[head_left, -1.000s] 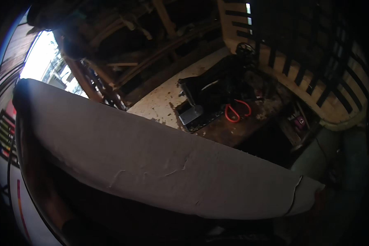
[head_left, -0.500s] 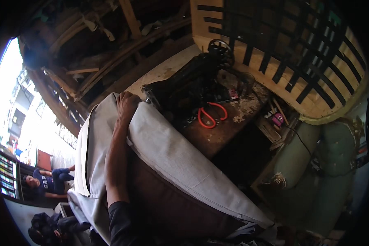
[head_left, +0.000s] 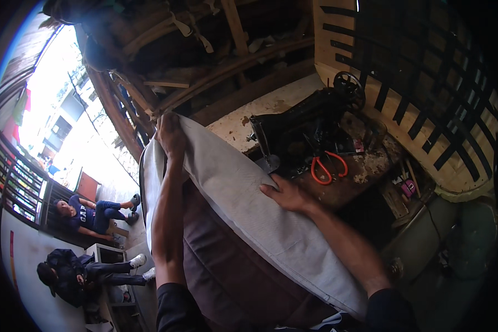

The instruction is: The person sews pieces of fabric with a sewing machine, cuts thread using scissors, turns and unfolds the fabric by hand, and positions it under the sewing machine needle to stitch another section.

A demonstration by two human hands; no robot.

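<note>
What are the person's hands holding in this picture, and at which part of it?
A grey cushion: the left hand grips its far upper end, and the right hand lies flat on its side near the sewing machine.

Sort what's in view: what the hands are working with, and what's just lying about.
In hand: grey cushion cover, gripped by left hand, pressed by right hand; brown cushion.
Lying about: orange-handled scissors, black sewing machine, wooden table.
</note>
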